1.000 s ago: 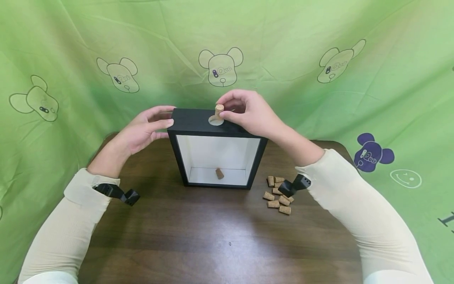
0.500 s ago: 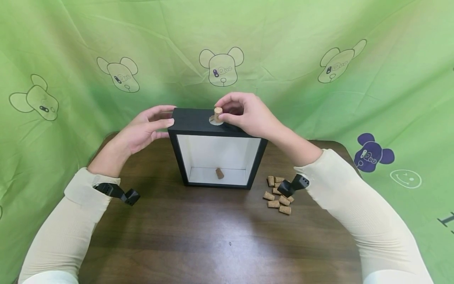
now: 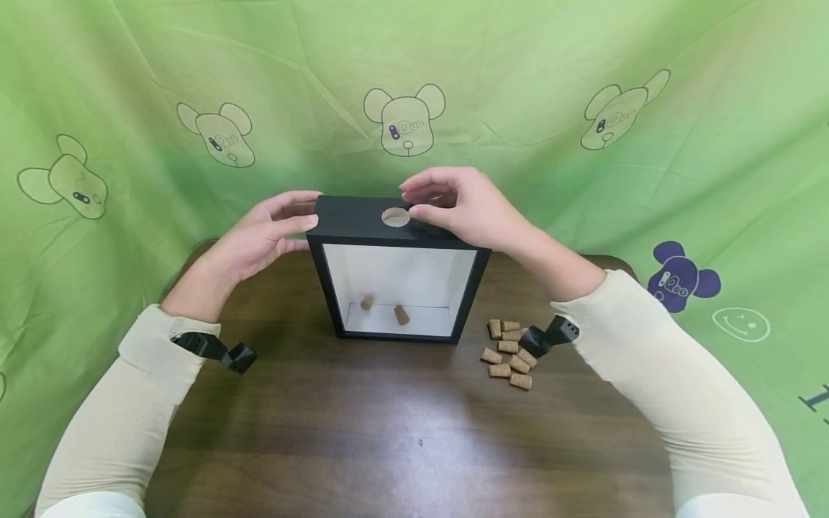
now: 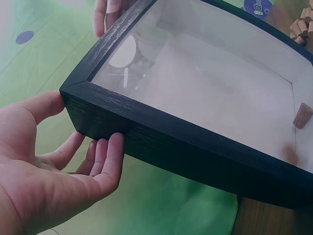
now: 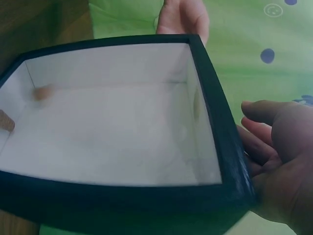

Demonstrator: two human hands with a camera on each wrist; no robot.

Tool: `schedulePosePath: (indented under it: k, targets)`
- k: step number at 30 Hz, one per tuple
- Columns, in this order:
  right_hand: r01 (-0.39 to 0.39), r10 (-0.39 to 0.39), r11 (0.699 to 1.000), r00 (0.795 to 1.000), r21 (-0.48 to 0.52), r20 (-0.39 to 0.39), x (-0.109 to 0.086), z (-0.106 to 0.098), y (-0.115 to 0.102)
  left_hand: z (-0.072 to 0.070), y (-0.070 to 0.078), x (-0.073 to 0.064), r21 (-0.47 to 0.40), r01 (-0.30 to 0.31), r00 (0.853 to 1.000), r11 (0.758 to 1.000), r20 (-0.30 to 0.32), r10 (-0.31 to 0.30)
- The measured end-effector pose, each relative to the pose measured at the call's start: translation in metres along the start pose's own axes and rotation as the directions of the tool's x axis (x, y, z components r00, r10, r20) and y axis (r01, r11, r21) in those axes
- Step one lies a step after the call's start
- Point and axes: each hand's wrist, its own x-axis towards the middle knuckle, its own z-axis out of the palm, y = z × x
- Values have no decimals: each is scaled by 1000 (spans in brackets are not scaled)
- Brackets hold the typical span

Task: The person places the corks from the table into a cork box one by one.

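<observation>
A black-framed box (image 3: pixel 350 217) with a clear front and white inside stands upright on the table, a round hole (image 3: pixel 396 217) in its top. My left hand (image 3: pixel 262 234) rests its fingertips against the box's left upper corner, the palm apart from it. Just right of the hole, my right hand (image 3: pixel 476 205) lies over the top with thumb and fingers parted, holding nothing. Inside the box, one cork (image 3: pixel 401 314) is on the floor. A second, blurred cork (image 3: pixel 367 302) is to its left, blurred in both wrist views too.
Several loose corks (image 3: pixel 508 346) lie on the brown table (image 3: pixel 324 432) right of the box, near the right wrist's black camera mount (image 3: pixel 549 336). A green printed curtain (image 3: pixel 505 72) hangs behind and around the table.
The cork pinched in my right hand above the hole has been let go and is now inside the box. The right hand has moved slightly right. My left hand stays put.
</observation>
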Motion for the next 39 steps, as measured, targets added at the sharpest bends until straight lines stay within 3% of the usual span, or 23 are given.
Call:
schedulePosePath:
  k: [17,39]
  targets:
    - [-119,107,989,985,-84,-138,-59,-57,31,-3,0,-1,-10,-7,1000,1000,-2,7]
    - [-234,233,972,954,20,-186,-161,-65,133,0,-2,0,-17,-2,1000,1000,1,2]
